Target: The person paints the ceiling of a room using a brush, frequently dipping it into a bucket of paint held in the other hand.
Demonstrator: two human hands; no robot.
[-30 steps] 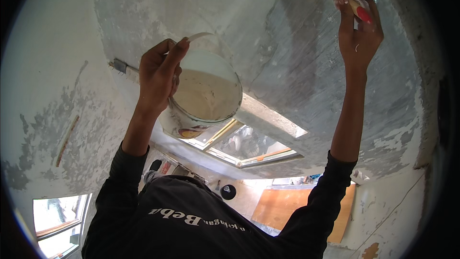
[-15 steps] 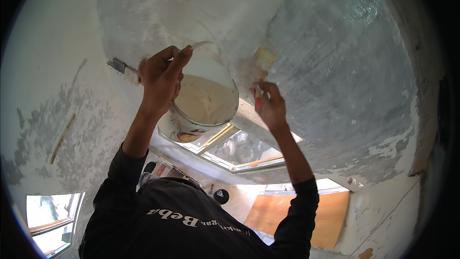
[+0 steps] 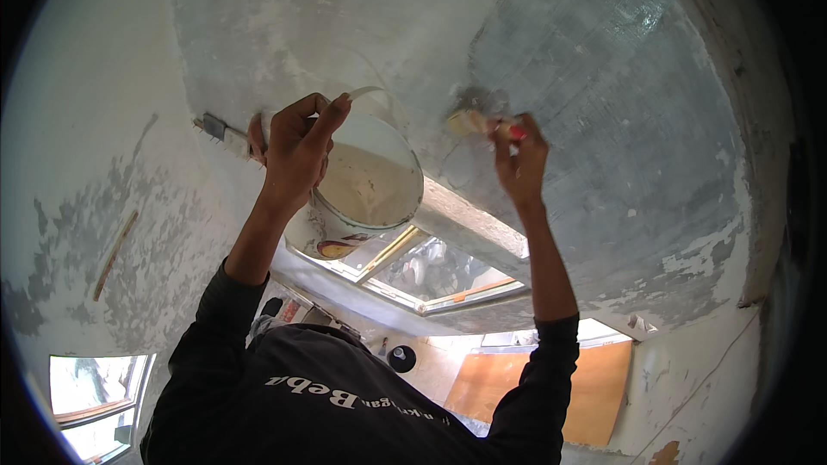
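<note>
My left hand (image 3: pixel 297 145) is closed on the pale handle of a white bucket (image 3: pixel 314 232), which tilts so that its open mouth shows. Cloudy beige liquid (image 3: pixel 370 185) fills part of it. Just left of that hand is a flat pale piece with a dark grey, bristly end (image 3: pixel 215 127); whether the hand holds it, I cannot tell. My right hand (image 3: pixel 525 159) grips a paintbrush (image 3: pixel 469 123) with pale yellowish bristles and red on its handle. Its bristles are at the grey plastered surface (image 3: pixel 586 138), beside a dark, wet-looking patch (image 3: pixel 487 102).
Below the bucket are window panes (image 3: pixel 439 271) in a frame. An orange-brown panel (image 3: pixel 551 392) stands at the lower right, and a round black object (image 3: pixel 401 358) lies far below. Another window (image 3: pixel 99 396) is at the lower left. A thin strip (image 3: pixel 115 256) crosses the patchy left wall.
My right hand has moved right and up, and the paintbrush has swung from upright to nearly sideways, bristles pointing left. A dark patch now shows by the bristles. The left hand still holds the bucket.
</note>
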